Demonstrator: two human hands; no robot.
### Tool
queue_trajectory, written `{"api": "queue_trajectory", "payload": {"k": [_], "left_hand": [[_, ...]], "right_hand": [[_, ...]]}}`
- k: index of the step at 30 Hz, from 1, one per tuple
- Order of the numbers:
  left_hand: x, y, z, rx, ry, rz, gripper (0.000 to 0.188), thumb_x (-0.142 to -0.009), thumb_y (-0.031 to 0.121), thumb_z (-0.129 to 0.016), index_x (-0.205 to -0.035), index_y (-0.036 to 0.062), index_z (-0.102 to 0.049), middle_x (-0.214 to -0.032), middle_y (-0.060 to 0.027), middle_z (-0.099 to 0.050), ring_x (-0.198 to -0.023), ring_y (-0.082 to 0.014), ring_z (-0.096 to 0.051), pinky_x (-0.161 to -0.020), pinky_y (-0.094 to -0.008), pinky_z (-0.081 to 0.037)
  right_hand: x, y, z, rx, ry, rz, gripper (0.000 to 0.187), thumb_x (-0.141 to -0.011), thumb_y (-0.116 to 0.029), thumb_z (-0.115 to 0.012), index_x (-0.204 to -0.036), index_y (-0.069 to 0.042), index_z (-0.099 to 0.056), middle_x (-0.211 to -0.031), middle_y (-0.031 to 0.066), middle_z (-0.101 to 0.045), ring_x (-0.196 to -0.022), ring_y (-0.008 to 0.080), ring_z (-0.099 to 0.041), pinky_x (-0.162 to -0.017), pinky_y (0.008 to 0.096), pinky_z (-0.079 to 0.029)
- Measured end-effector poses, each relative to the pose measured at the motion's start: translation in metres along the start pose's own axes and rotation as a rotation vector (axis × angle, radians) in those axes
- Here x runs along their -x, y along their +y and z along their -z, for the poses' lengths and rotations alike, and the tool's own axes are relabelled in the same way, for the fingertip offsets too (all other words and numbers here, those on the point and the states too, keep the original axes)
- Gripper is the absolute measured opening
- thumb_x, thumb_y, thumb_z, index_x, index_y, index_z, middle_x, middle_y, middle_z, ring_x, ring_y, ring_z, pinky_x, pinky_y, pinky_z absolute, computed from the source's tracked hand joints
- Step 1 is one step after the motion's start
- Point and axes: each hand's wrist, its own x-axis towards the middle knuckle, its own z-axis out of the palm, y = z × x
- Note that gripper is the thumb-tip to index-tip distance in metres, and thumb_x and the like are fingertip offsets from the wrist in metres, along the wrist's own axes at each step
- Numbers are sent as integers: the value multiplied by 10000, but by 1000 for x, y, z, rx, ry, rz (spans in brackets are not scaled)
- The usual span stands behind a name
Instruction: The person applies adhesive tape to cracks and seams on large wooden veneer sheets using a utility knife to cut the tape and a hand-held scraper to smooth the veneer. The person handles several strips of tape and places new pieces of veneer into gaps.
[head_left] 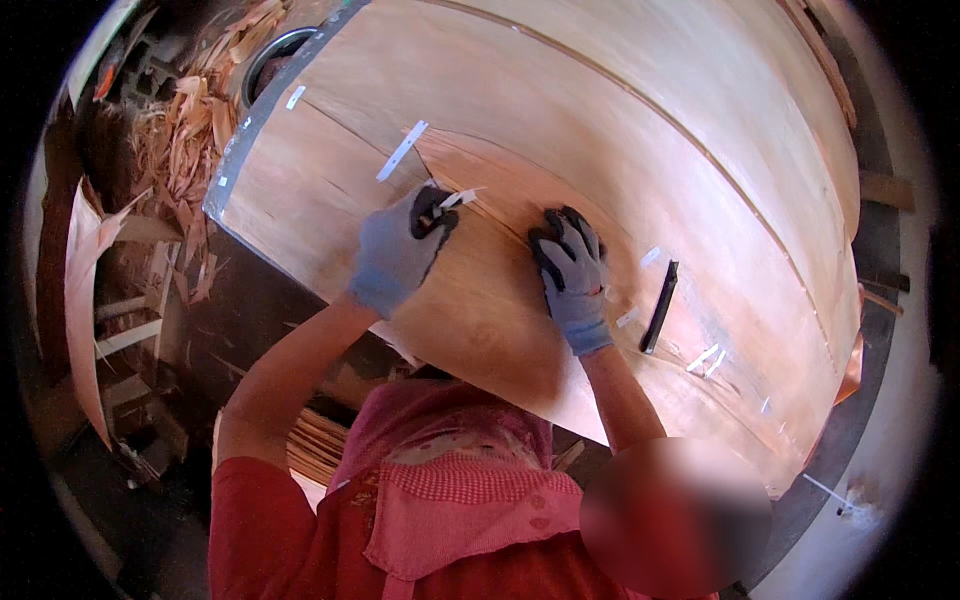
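Observation:
A wide sheet of pale wood veneer (480, 335) lies under both of my gloved hands. My left hand (402, 245) is pinched on a short white strip of tape (463, 198), close to a dark split in the veneer. Just beyond it, a longer tape strip (402, 150) is stuck on the sheet. My right hand (573, 265) rests flat on the veneer with its fingers stretched out, near the same seam. To its right lies a slim black tool (659, 307), perhaps a utility knife. Both gloves are grey with black fingers.
Torn veneer scraps (180, 140) are heaped at the far left, beside a round metal-rimmed container (282, 62). A curled veneer strip (85, 300) stands at the left. Small tape pieces (703, 358) dot the right side of the sheet. A grey edge (240, 150) borders the sheet's left end.

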Motion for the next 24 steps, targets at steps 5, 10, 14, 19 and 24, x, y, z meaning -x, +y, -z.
{"api": "queue_trajectory", "payload": {"k": [5,10,14,19,24], "left_hand": [[-20,9,-28,-559,87,-400,501,-840,356,-730,-1218,78,-556,-1071,-142,-622,-971,-319,-627,-769,-425,-523],[-25,-2,-44,-570,117,-413,582,-776,400,-768,-1218,94,-544,-1123,-130,-560,-1021,-335,-579,-804,-435,-500],[-24,-9,-46,-603,161,-466,562,-783,396,-763,-1206,96,-549,-1131,-122,-555,-1015,-325,-576,-812,-439,-495],[-21,-3,-49,-670,168,-425,521,-788,376,-761,-1185,101,-565,-1139,-117,-551,-1018,-322,-572,-814,-446,-491],[-22,0,-47,-585,218,-455,437,-810,317,-744,-1154,102,-580,-1102,-116,-564,-1024,-309,-576,-803,-435,-490]], "right_hand": [[-1,-2,-5,14,12,9,314,-783,-139,-697,-1094,-140,-654,-1350,136,-545,-1283,377,-466,-1027,533,-361],[3,1,-4,-16,78,-39,374,-768,-139,-707,-1137,-148,-651,-1346,140,-544,-1280,373,-464,-1014,522,-371],[8,-3,-3,-17,36,-33,365,-772,-145,-704,-1134,-157,-661,-1341,124,-552,-1259,364,-480,-1007,522,-374],[6,-7,-2,92,31,108,279,-814,-180,-661,-1091,-188,-686,-1317,96,-574,-1240,327,-498,-990,533,-375],[5,-14,-1,156,13,67,255,-807,-181,-647,-1059,-188,-690,-1273,99,-589,-1221,318,-513,-979,538,-378]]}}
